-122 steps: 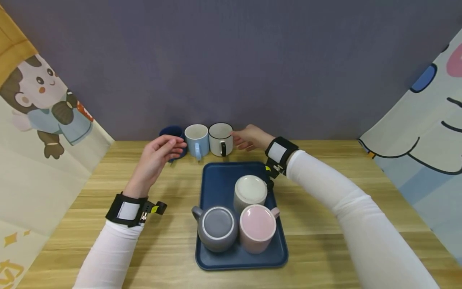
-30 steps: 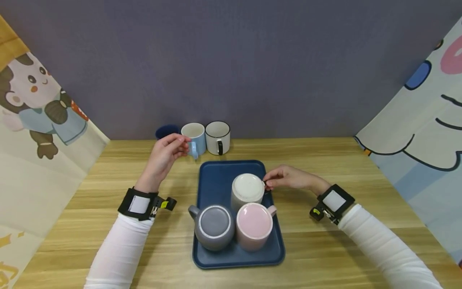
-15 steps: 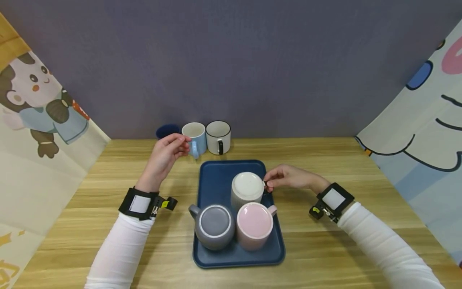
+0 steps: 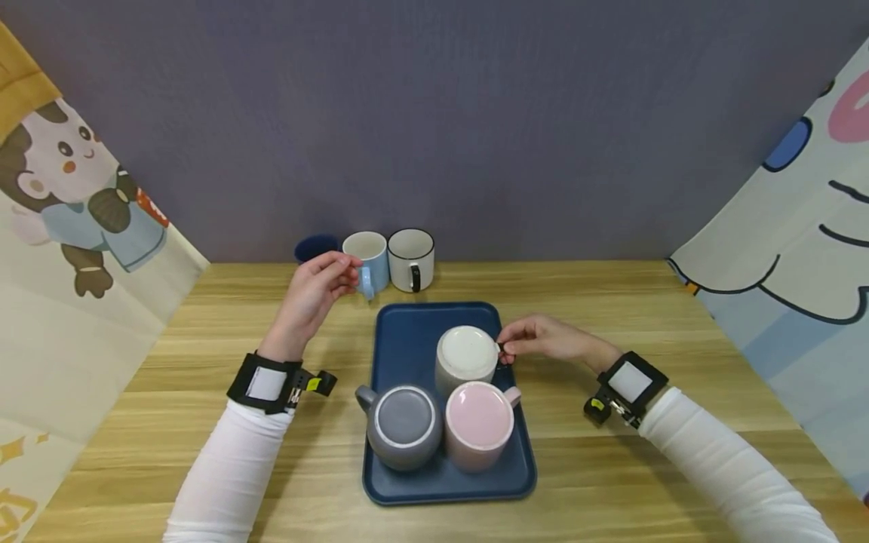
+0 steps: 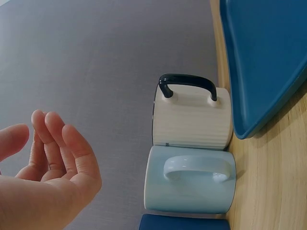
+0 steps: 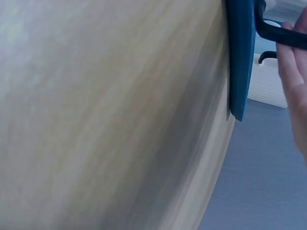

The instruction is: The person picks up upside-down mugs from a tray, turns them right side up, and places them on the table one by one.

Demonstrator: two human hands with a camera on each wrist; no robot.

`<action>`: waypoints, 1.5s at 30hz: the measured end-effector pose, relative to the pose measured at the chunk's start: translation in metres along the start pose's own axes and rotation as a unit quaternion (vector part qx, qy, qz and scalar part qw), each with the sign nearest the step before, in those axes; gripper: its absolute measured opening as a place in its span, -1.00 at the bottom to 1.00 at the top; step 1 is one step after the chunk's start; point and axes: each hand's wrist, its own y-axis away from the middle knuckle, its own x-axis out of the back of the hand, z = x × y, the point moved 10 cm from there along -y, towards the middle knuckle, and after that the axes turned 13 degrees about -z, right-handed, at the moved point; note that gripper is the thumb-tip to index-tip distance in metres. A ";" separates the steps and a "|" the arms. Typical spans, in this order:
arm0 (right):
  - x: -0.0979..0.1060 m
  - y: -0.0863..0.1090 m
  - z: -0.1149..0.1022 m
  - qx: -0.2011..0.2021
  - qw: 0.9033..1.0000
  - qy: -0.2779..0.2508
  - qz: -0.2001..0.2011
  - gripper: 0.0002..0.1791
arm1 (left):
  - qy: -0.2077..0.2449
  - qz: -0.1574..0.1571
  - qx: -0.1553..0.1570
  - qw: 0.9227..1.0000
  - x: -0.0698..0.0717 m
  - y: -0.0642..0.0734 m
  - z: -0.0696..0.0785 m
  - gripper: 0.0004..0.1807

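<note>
The white mug [image 4: 467, 351] sits upside down on the blue tray [image 4: 406, 332], its black handle [image 6: 282, 36] pinched in the right grip [image 4: 548, 338]; the left grip [image 4: 314, 292] (loosely curved, I see) hangs relaxed near the light blue mug [image 4: 379, 274].

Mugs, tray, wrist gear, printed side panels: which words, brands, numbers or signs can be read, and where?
Readable text: none.
Orange marking on cream printed panel, head view's lower left: cut off, unreadable.
Tiny dark mark on white ribbed, black-handled mug: too small.
Yellow patches on small black wrist devices: too small.
</note>
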 end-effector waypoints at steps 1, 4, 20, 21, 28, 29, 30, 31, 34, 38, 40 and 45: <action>0.000 0.000 0.000 -0.001 1.000 0.000 0.001 -0.73 | 0.000 0.000 -0.001 1.000 0.000 0.000 0.000 -0.84; 0.002 0.001 -0.003 -0.001 1.000 0.005 0.010 -0.73 | -0.001 0.001 -0.003 1.000 0.000 0.000 0.002 -0.84; 0.027 -0.004 -0.011 0.099 0.984 -0.143 0.038 -0.77 | 0.009 0.005 -0.003 1.000 -0.001 -0.006 0.000 -0.83; 0.029 -0.005 -0.012 0.108 0.982 -0.150 0.037 -0.77 | 0.007 0.007 -0.005 1.000 -0.001 -0.008 0.000 -0.83; 0.049 -0.014 -0.018 0.159 0.962 -0.216 0.051 -0.74 | -0.005 0.025 -0.007 1.000 -0.001 -0.019 0.000 -0.86; 0.051 -0.015 -0.019 0.167 0.959 -0.225 0.050 -0.73 | -0.006 0.027 -0.007 1.000 -0.001 -0.021 0.000 -0.86; 0.054 -0.017 -0.020 0.178 0.955 -0.234 0.049 -0.72 | -0.008 0.030 -0.006 0.999 -0.002 -0.023 0.000 -0.86; 0.054 -0.018 -0.023 0.189 0.950 -0.243 0.046 -0.71 | -0.009 0.031 -0.006 0.999 -0.002 -0.023 0.000 -0.86; 0.053 -0.021 -0.031 0.218 0.940 -0.259 0.033 -0.70 | -0.013 0.028 -0.007 0.999 -0.004 -0.025 0.000 -0.86; 0.050 -0.026 -0.039 0.243 0.932 -0.270 0.017 -0.66 | -0.023 0.026 -0.008 0.999 -0.007 -0.027 0.000 -0.89; 0.049 -0.028 -0.042 0.249 0.929 -0.275 0.013 -0.63 | -0.029 0.028 -0.008 0.999 -0.008 -0.027 0.000 -0.90; 0.047 -0.032 -0.048 0.254 0.915 -0.312 0.012 -0.57 | -0.038 0.037 -0.007 0.999 -0.010 -0.029 -0.001 -0.92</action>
